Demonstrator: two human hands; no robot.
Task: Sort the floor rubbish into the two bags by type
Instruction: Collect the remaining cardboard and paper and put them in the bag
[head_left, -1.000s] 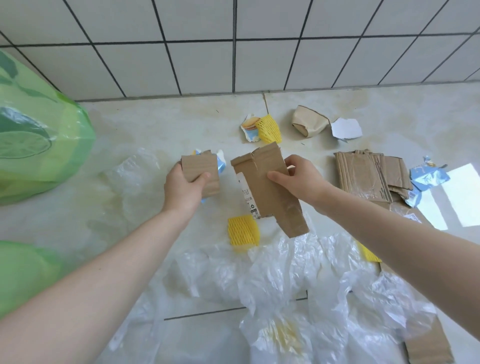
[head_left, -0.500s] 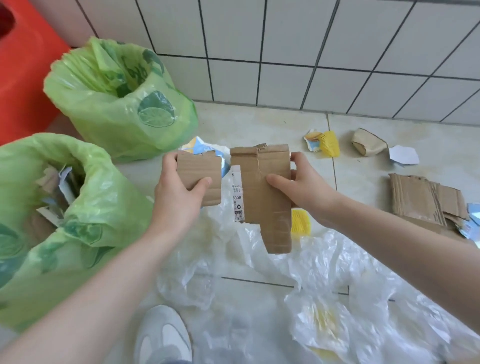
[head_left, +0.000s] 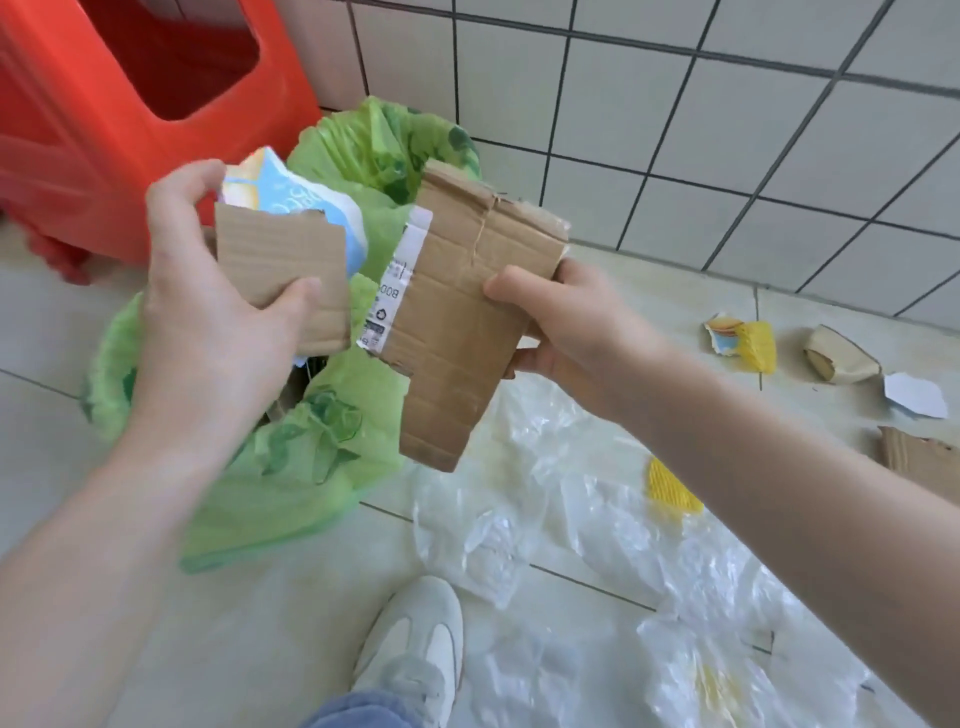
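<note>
My left hand (head_left: 208, 332) grips a small cardboard piece (head_left: 283, 260) together with a blue and white wrapper (head_left: 296, 200) behind it. My right hand (head_left: 566, 322) grips a larger torn cardboard piece (head_left: 457, 338) with a white label on its left edge. Both pieces hang over the near green bag (head_left: 311, 467), whose mouth lies partly hidden under them. The far green bag (head_left: 374, 150) stands behind it by the wall.
A red plastic stool (head_left: 104, 104) stands at the back left. Clear plastic film (head_left: 597, 519) covers the floor at the right, with yellow foam nets (head_left: 670, 488), a paper cup (head_left: 836, 358), white paper (head_left: 914, 395) and cardboard (head_left: 919, 457). My white shoe (head_left: 415, 649) is below.
The view has swung left and both hands have carried their cardboard pieces from over the floor rubbish to above the near green bag. The red stool has come into view.
</note>
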